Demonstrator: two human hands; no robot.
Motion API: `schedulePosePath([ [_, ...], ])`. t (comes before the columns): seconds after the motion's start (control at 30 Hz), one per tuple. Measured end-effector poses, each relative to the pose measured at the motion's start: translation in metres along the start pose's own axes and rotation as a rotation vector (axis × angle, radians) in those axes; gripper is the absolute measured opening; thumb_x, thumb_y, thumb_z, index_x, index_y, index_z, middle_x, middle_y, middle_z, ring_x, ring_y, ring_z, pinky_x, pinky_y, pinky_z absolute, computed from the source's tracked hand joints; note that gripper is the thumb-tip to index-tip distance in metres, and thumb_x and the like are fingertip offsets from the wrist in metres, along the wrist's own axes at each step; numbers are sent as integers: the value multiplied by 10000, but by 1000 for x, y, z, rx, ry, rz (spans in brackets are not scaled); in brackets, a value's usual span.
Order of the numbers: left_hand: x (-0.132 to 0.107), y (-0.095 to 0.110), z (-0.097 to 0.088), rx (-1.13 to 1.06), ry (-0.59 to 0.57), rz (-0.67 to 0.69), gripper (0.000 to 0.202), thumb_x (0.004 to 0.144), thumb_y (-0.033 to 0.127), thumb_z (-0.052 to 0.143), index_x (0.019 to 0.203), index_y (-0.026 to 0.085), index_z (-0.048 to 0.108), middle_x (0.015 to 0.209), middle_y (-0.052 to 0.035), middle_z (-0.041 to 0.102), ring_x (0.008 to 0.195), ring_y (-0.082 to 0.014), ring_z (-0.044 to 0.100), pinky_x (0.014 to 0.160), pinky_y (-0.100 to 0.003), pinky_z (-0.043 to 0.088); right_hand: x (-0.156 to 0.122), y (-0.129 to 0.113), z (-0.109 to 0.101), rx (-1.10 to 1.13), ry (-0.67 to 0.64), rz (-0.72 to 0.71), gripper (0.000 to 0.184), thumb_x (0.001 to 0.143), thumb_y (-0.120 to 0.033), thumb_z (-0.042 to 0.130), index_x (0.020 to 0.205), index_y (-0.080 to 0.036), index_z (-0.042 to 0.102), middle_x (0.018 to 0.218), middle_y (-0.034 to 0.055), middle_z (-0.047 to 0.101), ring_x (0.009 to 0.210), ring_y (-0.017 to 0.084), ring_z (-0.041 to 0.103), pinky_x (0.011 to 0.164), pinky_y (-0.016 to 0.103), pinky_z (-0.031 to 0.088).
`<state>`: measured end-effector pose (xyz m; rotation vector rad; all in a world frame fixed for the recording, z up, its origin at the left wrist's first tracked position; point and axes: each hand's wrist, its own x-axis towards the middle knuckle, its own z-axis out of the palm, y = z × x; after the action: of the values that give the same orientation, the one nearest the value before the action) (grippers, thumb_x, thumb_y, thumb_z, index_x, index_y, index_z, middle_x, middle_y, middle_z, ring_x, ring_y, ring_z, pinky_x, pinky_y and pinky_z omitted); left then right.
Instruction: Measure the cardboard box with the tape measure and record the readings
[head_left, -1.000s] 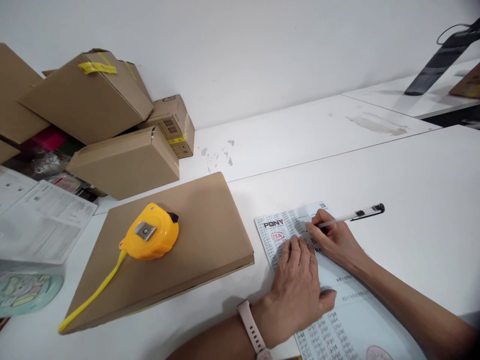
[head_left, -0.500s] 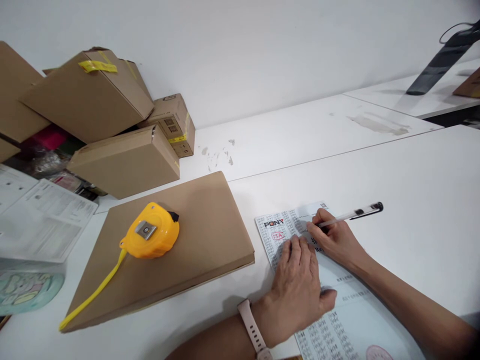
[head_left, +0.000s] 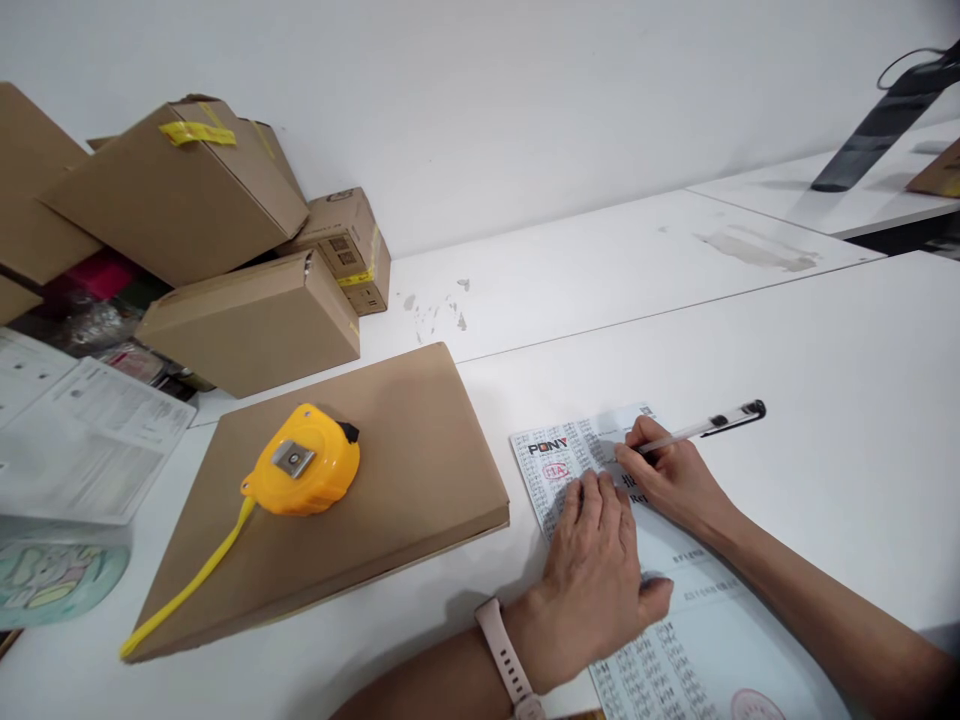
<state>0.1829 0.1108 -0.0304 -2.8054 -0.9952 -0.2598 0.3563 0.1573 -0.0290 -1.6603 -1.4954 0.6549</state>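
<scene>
On the white table lies a pale blue printed paper (head_left: 720, 640) with "PONY" at its top and rows of handwriting along its left side. My left hand (head_left: 596, 575) rests flat on the paper, fingers stretched out and thumb apart. My right hand (head_left: 675, 475) grips a clear pen (head_left: 712, 425) with a black clip. The pen slants up to the right, and its tip is hidden behind my fingers near the top of the paper. To the left, a yellow tape measure (head_left: 304, 465) sits on a flat cardboard box (head_left: 420, 450), its yellow strap trailing to the box's near corner.
Several cardboard boxes (head_left: 247, 325) are piled at the back left against the wall. Printed sheets (head_left: 112, 440) and a mint-green item with a cartoon picture (head_left: 64, 580) lie at the left edge. A dark bottle (head_left: 877, 130) stands at the far right.
My right hand and the pen have shifted very slightly over the paper. My left hand stays in place.
</scene>
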Motion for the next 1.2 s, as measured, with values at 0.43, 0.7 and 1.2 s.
schedulePosePath([
  [0.43,0,0,1,17,44,-10,787,988,623,383,1432,-15,509,1487,-217,565,1403,-338,495,1174,-429,362,0,2,0,7,-4,15,242,849,-319,593,680,-259,431,514,-70,412,471,121,390,453,269,317],
  [0.7,0,0,2,1,35,-3,794,988,627,382,1428,-20,511,1488,-229,559,1399,-347,495,1172,-434,367,0,1,1,-1,11,24,252,848,-339,597,676,-258,432,512,-72,399,468,118,376,450,268,316],
  [1.2,1,-1,-8,-182,-23,-40,712,996,560,454,1429,-5,471,1514,-232,522,1440,-350,444,1195,-451,386,11,30,-5,-322,-8,-432,409,918,-121,396,1206,-250,656,1029,100,690,988,275,629,782,400,529],
])
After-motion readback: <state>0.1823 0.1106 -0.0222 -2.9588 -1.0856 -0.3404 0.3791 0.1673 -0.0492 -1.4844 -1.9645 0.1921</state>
